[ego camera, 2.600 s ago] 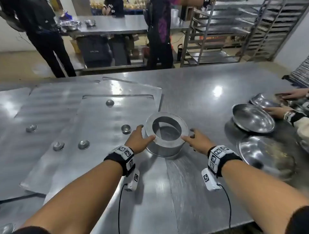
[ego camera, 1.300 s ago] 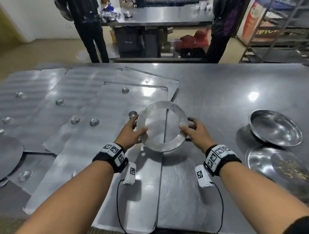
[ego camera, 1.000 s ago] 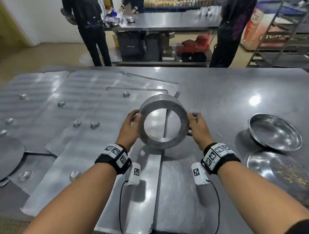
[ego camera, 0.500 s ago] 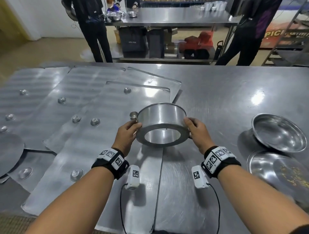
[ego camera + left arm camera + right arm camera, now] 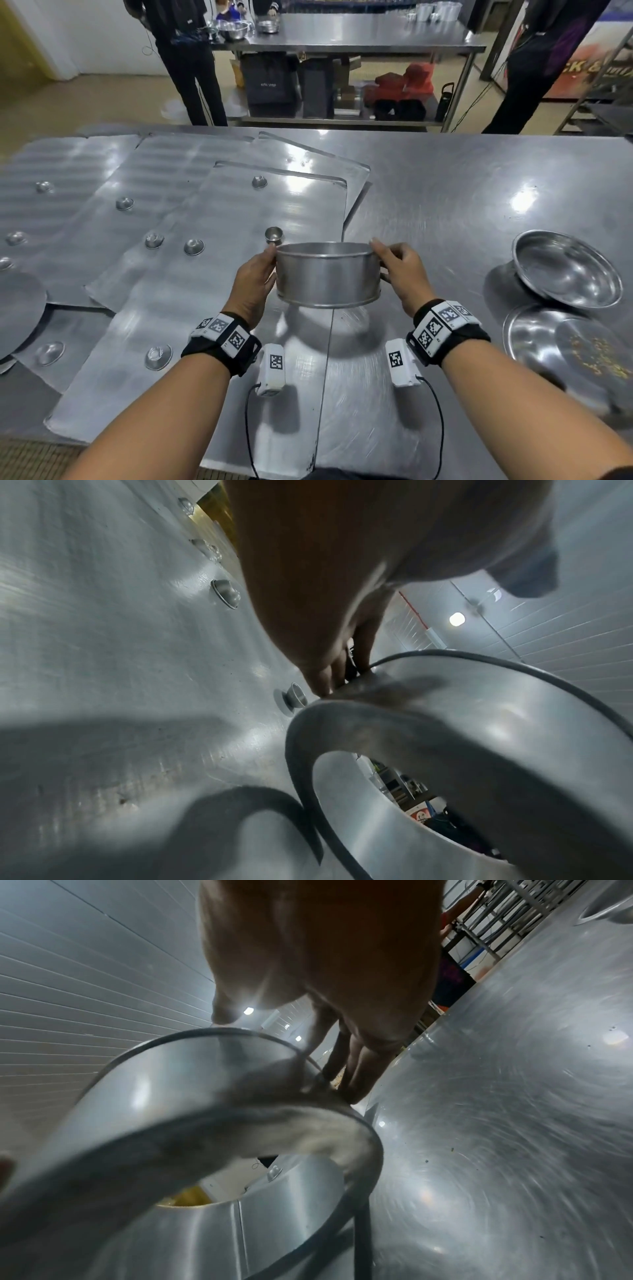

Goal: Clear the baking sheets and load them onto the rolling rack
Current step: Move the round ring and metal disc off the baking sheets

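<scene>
A bottomless metal cake ring (image 5: 328, 274) hangs above the table, level, its side wall facing me. My left hand (image 5: 255, 281) grips its left side and my right hand (image 5: 399, 274) grips its right side. In the left wrist view the ring (image 5: 479, 737) fills the lower right, with my fingers (image 5: 329, 674) on its wall. In the right wrist view the ring (image 5: 178, 1096) is open at both ends, my fingers (image 5: 359, 1074) behind it. Overlapping flat baking sheets (image 5: 191, 274) cover the table's left half, with several small metal cups (image 5: 194, 246) on them.
A steel bowl (image 5: 565, 270) and a round tray with crumbs (image 5: 575, 349) sit at the right. One small upright cup (image 5: 274, 235) stands just behind the ring. A round plate (image 5: 17, 308) lies at the far left. People stand by a second table (image 5: 342, 34) beyond.
Both hands lifted the ring off the sheet, tipped its opening toward me, then turned it back level and brought it closer. The hands keep the same grip.
</scene>
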The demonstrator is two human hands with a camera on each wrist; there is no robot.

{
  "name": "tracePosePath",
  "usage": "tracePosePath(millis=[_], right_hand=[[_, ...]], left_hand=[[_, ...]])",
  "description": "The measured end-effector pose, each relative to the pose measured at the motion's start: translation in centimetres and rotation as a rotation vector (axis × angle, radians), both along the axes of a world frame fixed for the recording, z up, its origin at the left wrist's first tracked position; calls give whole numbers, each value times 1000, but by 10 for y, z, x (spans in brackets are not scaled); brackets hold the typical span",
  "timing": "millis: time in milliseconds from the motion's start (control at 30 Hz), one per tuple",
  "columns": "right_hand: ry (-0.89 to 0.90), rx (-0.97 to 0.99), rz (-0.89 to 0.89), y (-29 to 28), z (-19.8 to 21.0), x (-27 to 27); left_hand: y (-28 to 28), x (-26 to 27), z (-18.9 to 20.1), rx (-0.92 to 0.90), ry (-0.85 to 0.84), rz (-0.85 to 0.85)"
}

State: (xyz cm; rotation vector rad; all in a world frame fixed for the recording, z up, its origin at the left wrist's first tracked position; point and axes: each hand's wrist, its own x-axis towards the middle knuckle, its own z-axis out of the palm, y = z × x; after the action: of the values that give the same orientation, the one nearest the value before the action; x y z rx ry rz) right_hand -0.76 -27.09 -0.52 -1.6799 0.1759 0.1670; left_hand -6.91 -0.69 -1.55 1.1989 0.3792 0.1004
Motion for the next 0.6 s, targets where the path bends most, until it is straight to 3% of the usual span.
tracePosePath(millis=[133,267,433,600], right_hand=[[-13,-26,40,8,-12,-7],[-8,-34,92,13,-28,-22],[-1,18,105,16,-31,-34],[-17,-78,176,19,-36,-42]], left_hand=[[0,-4,-3,178,11,90],[3,-16,-9,274,-33,43],[13,-30,-19,359,-27,39],[15,-39,-27,374,2,-2]])
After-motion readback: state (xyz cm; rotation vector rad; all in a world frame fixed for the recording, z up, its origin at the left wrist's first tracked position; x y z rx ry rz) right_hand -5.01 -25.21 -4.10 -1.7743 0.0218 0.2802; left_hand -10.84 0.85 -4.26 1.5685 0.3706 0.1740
